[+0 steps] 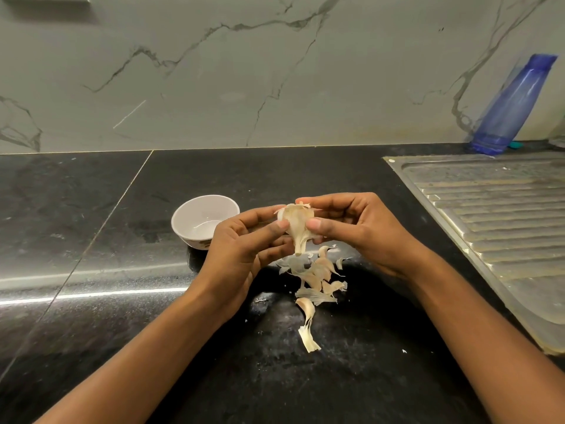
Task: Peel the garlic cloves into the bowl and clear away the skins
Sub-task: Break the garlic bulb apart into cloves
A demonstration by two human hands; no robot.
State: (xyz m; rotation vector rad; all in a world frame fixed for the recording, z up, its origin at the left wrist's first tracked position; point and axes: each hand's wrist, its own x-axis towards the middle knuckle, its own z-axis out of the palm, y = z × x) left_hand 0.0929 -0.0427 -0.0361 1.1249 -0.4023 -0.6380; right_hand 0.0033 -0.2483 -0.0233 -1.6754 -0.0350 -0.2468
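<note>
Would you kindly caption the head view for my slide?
Left hand and right hand pinch a papery garlic bulb above loose skins on a black counter, near a white bowl.

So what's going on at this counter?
A person is working on a garlic bulb, pinching it between the left hand and the right hand above a black counter. Papery skins lie heaped just below it. The white bowl beside the left hand looks empty.

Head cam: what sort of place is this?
Most likely a home kitchen counter: a dark polished stone worktop, a ribbed stainless-steel sink drainboard at the right, and a marble-look backsplash. The left hand and right hand hold a garlic bulb over it.
</note>
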